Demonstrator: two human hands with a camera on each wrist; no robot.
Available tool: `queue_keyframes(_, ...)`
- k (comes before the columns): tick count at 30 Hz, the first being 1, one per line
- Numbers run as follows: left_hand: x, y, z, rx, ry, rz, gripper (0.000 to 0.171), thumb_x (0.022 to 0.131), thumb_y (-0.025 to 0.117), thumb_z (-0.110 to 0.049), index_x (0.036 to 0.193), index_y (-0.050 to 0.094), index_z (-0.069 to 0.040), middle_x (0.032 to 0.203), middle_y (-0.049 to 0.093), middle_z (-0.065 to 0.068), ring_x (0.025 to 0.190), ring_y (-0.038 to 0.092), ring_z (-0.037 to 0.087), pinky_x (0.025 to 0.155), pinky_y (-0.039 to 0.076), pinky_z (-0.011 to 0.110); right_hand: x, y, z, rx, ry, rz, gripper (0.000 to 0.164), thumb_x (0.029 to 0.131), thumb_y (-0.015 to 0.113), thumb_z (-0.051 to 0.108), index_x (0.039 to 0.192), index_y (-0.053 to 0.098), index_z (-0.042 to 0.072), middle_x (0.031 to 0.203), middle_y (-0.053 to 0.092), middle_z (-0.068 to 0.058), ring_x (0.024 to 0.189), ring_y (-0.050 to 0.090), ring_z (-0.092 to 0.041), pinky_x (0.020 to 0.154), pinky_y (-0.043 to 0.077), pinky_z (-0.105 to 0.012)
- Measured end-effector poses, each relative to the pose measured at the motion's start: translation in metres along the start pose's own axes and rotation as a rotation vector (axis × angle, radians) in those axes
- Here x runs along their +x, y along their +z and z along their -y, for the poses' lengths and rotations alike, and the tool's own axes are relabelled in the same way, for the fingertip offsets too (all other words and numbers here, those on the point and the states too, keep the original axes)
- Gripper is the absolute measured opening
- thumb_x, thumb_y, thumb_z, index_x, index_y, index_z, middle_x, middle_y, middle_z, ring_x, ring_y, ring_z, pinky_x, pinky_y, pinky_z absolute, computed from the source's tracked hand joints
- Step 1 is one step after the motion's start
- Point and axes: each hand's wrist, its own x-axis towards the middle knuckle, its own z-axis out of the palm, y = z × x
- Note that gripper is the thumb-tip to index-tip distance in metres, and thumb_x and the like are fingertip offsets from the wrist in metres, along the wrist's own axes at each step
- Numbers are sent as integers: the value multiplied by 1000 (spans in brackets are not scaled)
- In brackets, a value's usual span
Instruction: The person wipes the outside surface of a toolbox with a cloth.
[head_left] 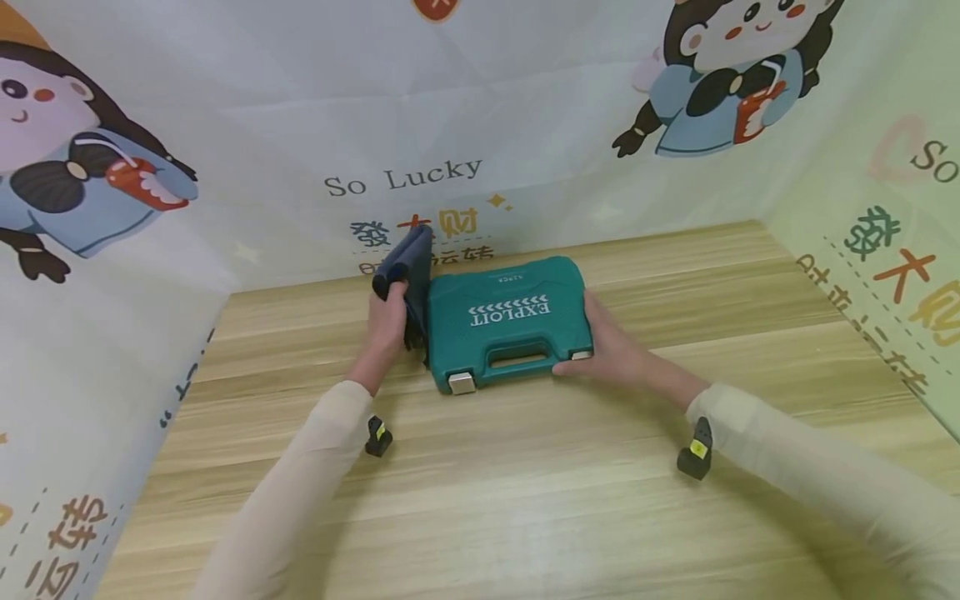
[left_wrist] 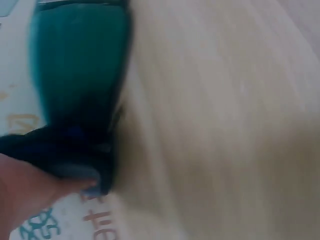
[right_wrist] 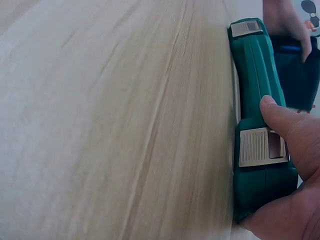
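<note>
From where I stand, a teal-green hard plastic case (head_left: pixel 510 325) sits toward the back of the wood-grain bench (head_left: pixel 480 492), its carry handle (head_left: pixel 519 369) on the side facing the person. White lettering on the lid reads EXPLOIT, upside down to the person. The left latch (head_left: pixel 462 383) and the right latch (right_wrist: pixel 262 146) sit on either side of the handle, both pale and ribbed.

The right hand (head_left: pixel 611 346) is curled round the case's right end, fingers along that end and thumb laid over the near edge just beside the right latch. The left hand (head_left: pixel 387 318) pinches a dark blue folded fabric piece (head_left: pixel 420 271), thumb on the outside; it stands roughly upright right beside the case's left end. The left wrist view is blurred there, so I can't tell whether those fingers touch the case too.

Both arms wear cream sleeves (head_left: pixel 300 467), with a small black device (head_left: pixel 378 437) at each wrist. A white printed backdrop (head_left: pixel 262 142) hangs behind the bench, with cartoon figures and the words So Lucky.
</note>
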Motion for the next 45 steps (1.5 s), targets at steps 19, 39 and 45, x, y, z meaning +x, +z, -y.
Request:
queue_keyframes(19,-5,10,16,-109,-95,115,52,76,48,-19,124,43,3,121,44,11,105,41,19,90,30,24,-5,0,10,-47,83,37,117,75,76,38,145,-12,5,152,5,-15,135,12,-25,105,18,-43)
queue_keyframes(39,-54,-3,19,-259,-224,249,52,83,45,-17,130,30,-1,127,31,7,110,33,18,91,30,25,-8,3,11,-43,113,14,117,75,76,37,145,-14,9,152,7,-15,135,14,-26,104,20,-44)
queue_keyframes(45,-67,-1,23,-242,-219,192,35,81,48,-15,113,39,-3,109,35,5,91,36,16,74,34,21,-8,4,10,-30,98,0,116,74,76,34,146,-12,10,151,10,-14,134,16,-24,104,20,-43)
